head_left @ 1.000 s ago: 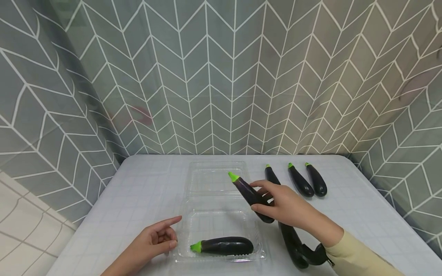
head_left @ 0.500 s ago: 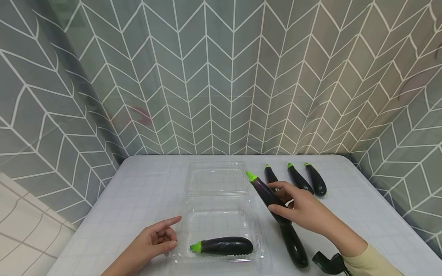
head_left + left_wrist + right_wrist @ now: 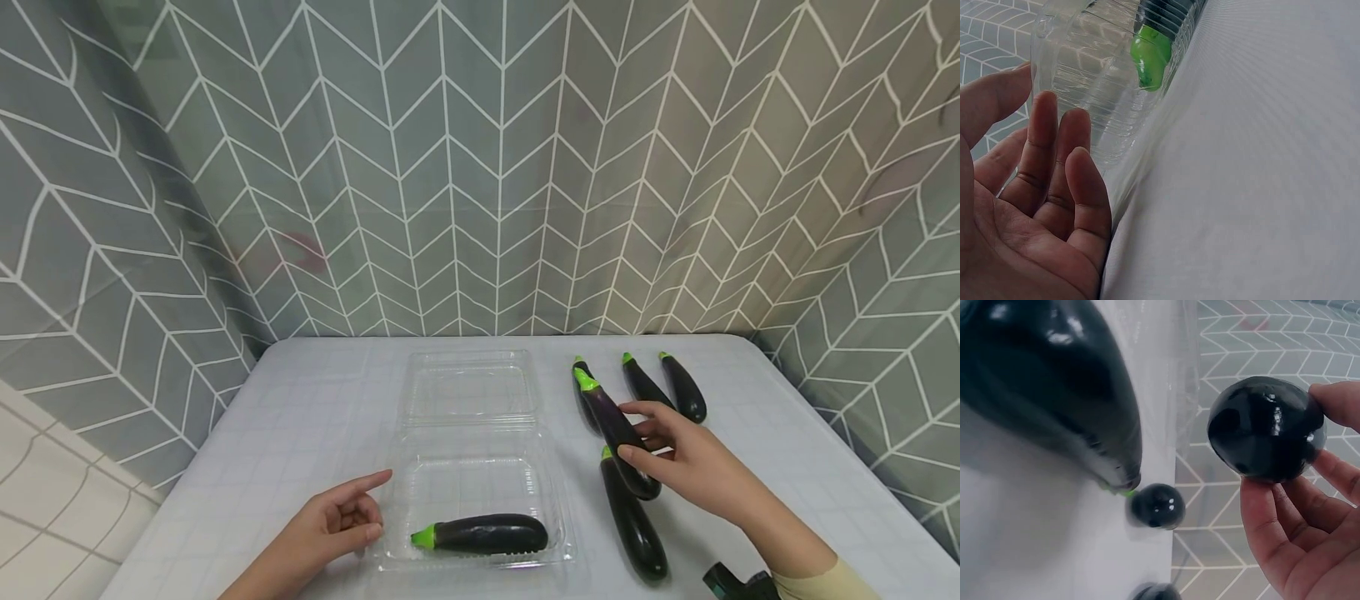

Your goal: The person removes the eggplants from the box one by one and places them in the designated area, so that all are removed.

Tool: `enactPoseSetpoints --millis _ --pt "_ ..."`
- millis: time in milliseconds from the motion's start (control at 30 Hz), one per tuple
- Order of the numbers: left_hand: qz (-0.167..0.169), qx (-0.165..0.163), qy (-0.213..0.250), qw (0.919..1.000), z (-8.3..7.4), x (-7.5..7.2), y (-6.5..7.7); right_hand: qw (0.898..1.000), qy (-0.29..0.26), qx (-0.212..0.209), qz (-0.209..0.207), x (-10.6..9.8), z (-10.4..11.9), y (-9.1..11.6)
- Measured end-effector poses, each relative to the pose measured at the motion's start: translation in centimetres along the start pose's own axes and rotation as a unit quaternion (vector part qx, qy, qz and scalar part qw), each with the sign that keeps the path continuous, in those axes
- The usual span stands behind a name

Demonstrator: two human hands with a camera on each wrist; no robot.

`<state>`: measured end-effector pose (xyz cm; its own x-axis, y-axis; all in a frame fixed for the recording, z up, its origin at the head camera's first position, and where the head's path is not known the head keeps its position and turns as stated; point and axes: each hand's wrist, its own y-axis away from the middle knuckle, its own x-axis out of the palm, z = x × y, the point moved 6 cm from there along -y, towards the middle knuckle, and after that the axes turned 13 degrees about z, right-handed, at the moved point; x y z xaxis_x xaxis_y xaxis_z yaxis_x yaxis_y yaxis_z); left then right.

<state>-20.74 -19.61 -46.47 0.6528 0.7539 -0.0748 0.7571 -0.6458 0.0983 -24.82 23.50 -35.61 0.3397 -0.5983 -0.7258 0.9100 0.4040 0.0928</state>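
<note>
My right hand holds a dark eggplant with a green stem end between thumb and fingers, above the table right of a clear plastic clamshell box. In the right wrist view that eggplant's round end faces the camera. Another eggplant lies on the table just below it, its upper part partly covered. One eggplant lies crosswise in the box's near part, green end to the left. By the box's left rim rests my left hand, fingers loosely bent, holding nothing; whether it touches the rim is unclear.
The box's lid lies folded back toward the far side. At the back right are two eggplants side by side, and a third is partly hidden behind the held one. A patterned curtain encloses the white table.
My right hand has moved right with the eggplant, away from above the box and over the loose eggplants. The left hand and the eggplant in the box stay put.
</note>
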Motion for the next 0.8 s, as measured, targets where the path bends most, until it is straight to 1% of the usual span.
enactPoseSetpoints --millis 133,267,367,567,800 --pt "-0.003 -0.003 0.004 1.0 -0.1 0.0 0.0 1.0 -0.006 0.005 0.0 0.0 -0.5 0.3" --pt "0.007 0.013 -0.001 0.9999 -0.2 0.1 0.0 1.0 -0.016 0.01 -0.002 0.1 -1.2 0.7" --pt "0.011 0.017 -0.006 0.9998 -0.2 0.1 0.1 1.0 -0.018 0.021 -0.008 0.1 -1.8 1.0" --pt "0.009 0.004 -0.006 0.9999 0.0 0.0 0.0 0.998 -0.024 0.043 -0.025 -0.2 -2.9 1.7" --pt "0.005 -0.008 -0.001 1.0 0.1 0.0 0.0 0.997 -0.041 0.066 -0.016 -0.2 -3.9 2.4"
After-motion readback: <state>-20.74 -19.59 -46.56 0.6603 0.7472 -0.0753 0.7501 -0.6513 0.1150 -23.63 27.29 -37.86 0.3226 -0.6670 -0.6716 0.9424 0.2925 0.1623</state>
